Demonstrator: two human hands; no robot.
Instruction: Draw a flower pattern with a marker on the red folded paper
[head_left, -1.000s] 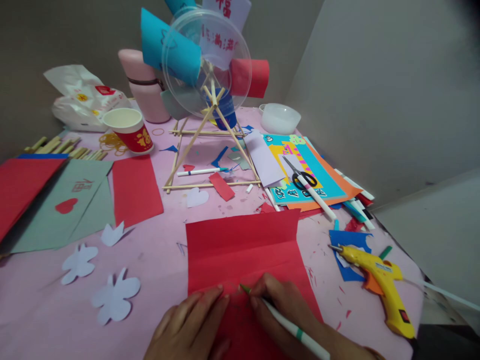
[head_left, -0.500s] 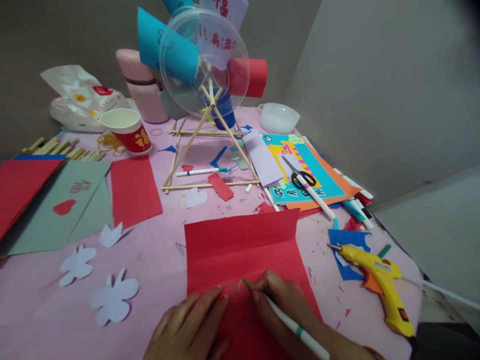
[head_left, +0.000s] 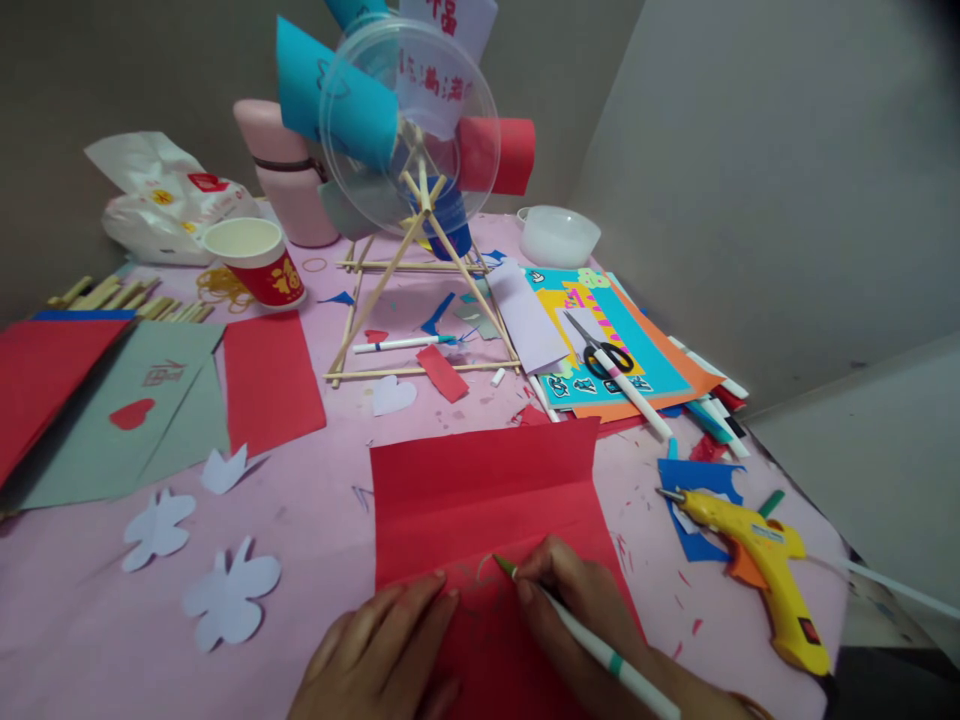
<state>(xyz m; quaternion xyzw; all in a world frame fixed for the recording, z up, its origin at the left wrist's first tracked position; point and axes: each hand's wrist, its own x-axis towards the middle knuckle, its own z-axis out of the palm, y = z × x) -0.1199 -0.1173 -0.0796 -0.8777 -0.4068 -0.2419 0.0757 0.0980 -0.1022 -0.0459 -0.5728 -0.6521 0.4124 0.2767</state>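
Observation:
A creased sheet of red paper [head_left: 480,480] lies on the pink-covered table in front of me. My left hand [head_left: 382,650] rests flat on its lower left part, fingers stretched out. Between the fingertips of my right hand [head_left: 577,610] is a white marker pen [head_left: 600,645] with a green tip and a green band. Its tip touches the red paper, at the end of a faint curved line. More faint marks show below that line, partly between the two hands.
A wooden-stick wheel stand [head_left: 424,205] with coloured paper blades rises behind the paper. A yellow glue gun [head_left: 757,540] lies at right, near scissors [head_left: 600,350]. White paper flowers [head_left: 232,595], a paper cup [head_left: 259,265] and a pink bottle [head_left: 289,180] are at left.
My right hand and the marker have moved slightly to the right, and the curved line on the red paper has grown longer. My left hand has stayed in place.

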